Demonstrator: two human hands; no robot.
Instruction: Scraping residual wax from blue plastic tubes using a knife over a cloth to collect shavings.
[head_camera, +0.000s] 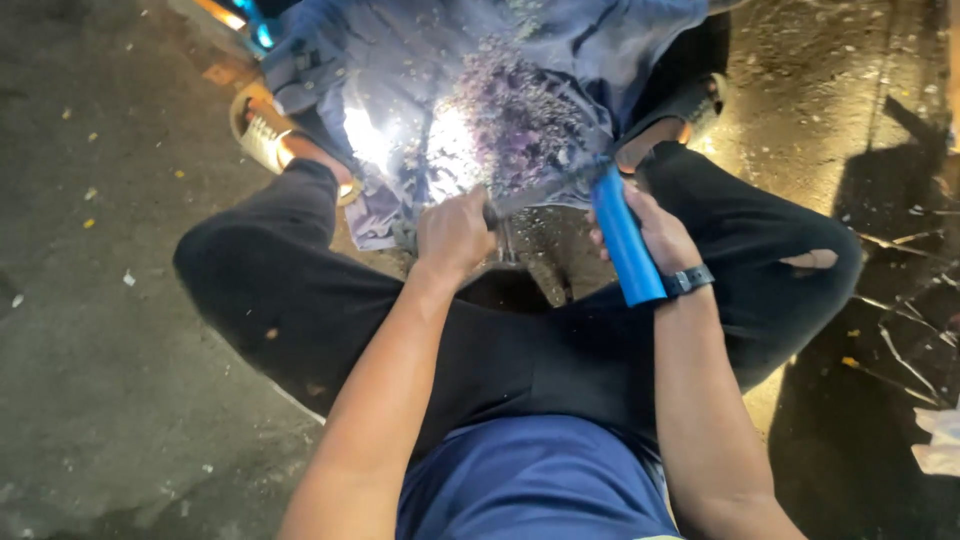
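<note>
My right hand (655, 232) grips a tool with a thick blue handle (625, 240); its dark blade (545, 190) reaches left across my lap. My left hand (455, 232) is closed around a small dark piece at the blade's end (500, 225); what the piece is I cannot tell. Both hands hover between my bent knees. Just beyond them a blue cloth (420, 60) lies spread on the ground, strewn with pale shavings (510, 125) under a bright glare.
I sit on wet, dark concrete (100, 350) in black trousers and sandals (262, 135). A watch (690, 280) is on my right wrist. Crumpled clear plastic (910, 330) lies at the right. Small scraps dot the ground.
</note>
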